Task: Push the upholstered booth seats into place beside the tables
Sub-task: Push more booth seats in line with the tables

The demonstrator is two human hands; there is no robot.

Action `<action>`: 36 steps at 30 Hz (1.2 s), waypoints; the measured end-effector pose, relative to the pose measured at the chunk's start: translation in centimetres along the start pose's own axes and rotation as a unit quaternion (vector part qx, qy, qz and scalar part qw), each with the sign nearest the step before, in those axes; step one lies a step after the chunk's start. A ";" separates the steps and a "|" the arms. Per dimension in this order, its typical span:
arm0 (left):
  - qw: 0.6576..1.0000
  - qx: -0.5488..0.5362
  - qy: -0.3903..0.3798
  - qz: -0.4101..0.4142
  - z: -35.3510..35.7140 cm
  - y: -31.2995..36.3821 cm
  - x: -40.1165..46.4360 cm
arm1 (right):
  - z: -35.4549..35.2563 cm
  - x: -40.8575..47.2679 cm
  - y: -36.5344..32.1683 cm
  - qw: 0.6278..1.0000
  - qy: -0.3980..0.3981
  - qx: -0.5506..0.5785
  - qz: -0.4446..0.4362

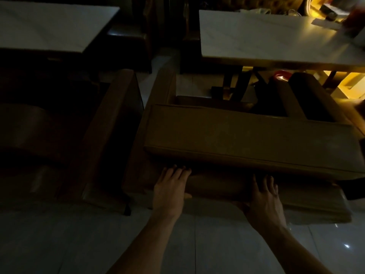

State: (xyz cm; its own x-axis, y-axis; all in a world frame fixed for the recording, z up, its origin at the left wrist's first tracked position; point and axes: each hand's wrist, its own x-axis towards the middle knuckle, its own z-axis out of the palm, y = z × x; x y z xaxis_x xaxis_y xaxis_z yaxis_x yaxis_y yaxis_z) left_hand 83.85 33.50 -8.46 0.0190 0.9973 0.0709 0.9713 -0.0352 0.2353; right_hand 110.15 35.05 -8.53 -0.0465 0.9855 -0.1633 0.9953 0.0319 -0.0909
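Note:
A brown upholstered booth seat (246, 139) stands in front of me, its backrest toward me and its arms reaching under the right white table (266, 36). My left hand (170, 187) lies flat on the seat's rear, fingers spread, thumb hooked on the lower roll. My right hand (264, 196) grips that same padded roll further right. A second brown booth seat (110, 135) stands to the left, beside the left white table (49, 24). The room is very dim.
A narrow strip of pale tiled floor (150, 80) separates the two seats. Dark table legs (235, 84) and a red object (281, 75) sit under the right table. Clutter lies on that table's far right corner. Tiled floor (59, 244) spreads behind the seats.

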 end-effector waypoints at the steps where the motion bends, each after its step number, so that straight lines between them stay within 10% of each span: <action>1: 1.000 -0.002 0.000 -0.005 -0.1 0.2 -0.1 | 0.0 -0.1 0.1 1.000 0.004 0.005 -0.003; 36: 0.999 -0.003 -0.040 -0.025 -0.3 -0.5 -1.0 | -1.3 -0.1 -0.9 0.999 -0.036 0.031 -0.011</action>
State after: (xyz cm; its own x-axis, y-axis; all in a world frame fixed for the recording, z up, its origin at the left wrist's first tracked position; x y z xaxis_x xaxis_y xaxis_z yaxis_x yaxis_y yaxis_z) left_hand 83.30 32.46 -8.38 -0.0106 0.9998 -0.0196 0.9701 0.0150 0.2421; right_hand 109.40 35.09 -7.15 -0.0764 0.9702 -0.2298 0.9868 0.0407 -0.1565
